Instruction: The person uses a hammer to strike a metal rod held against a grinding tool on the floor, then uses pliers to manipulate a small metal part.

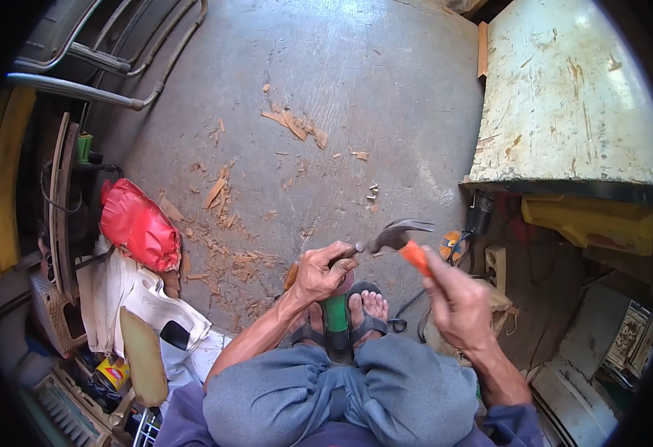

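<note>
My right hand (pixel 457 302) grips the orange handle of a claw hammer (pixel 393 236). Its dark head points left, with the striking face close to the tip of a short metal rod (pixel 349 255). That rod is in my left hand (pixel 323 273), its fingers wrapped round it; I cannot tell whether hammer and rod touch. Just below the left hand, a green cylindrical object (pixel 335 313) with a black lower end stands between my sandalled feet. Its upper part is partly hidden by the left hand.
Wood chips (pixel 222 190) litter the concrete floor, with a few small metal pieces (pixel 372 194) ahead. At left lie a red bag (pixel 144 227) and white cloth (pixel 129 294). A scratched pale cabinet (pixel 565 89) stands at right, near an orange-and-black object (pixel 453 244).
</note>
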{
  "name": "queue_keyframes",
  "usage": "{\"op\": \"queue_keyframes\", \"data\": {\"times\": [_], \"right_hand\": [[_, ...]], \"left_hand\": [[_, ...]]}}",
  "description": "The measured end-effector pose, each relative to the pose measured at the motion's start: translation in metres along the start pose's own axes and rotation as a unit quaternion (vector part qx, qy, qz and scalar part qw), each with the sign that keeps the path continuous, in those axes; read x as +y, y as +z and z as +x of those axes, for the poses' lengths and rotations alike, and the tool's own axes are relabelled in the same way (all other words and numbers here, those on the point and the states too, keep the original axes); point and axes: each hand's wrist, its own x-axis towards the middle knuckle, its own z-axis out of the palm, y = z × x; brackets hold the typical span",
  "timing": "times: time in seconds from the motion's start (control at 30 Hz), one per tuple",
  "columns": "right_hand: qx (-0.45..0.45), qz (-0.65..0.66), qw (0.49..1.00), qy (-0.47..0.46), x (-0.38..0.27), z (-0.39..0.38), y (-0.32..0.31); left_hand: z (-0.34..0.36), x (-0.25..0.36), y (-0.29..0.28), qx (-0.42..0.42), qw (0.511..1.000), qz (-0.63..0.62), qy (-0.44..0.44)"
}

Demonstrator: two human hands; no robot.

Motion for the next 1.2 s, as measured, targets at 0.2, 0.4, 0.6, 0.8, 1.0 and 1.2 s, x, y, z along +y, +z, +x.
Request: {"op": "queue_keyframes", "data": {"times": [0.2, 0.4, 0.6, 0.8, 1.0, 1.2], "right_hand": [[0.178, 0.225, 0.942, 0.172, -0.014, 0.016, -0.022], [0.083, 0.186, 0.961, 0.189, -0.005, 0.004, 0.001], [0.081, 0.232, 0.951, 0.188, -0.003, -0.004, 0.015], [0.067, 0.233, 0.95, 0.195, 0.001, 0.001, 0.011], [0.05, 0.214, 0.963, 0.154, -0.005, 0.01, 0.009], [0.028, 0.196, 0.974, 0.105, -0.007, 0.017, 0.008]], "left_hand": [[-0.009, -0.017, -0.008, 0.006, 0.98, -0.177, -0.088], [-0.006, -0.015, -0.004, 0.071, 0.945, -0.312, -0.072], [-0.008, -0.01, -0.003, 0.068, 0.958, -0.272, -0.07], [-0.01, -0.012, -0.005, 0.033, 0.967, -0.236, -0.09], [-0.011, -0.013, -0.003, 0.024, 0.966, -0.24, -0.094], [-0.013, -0.017, -0.008, 0.013, 0.959, -0.267, -0.098]]}}
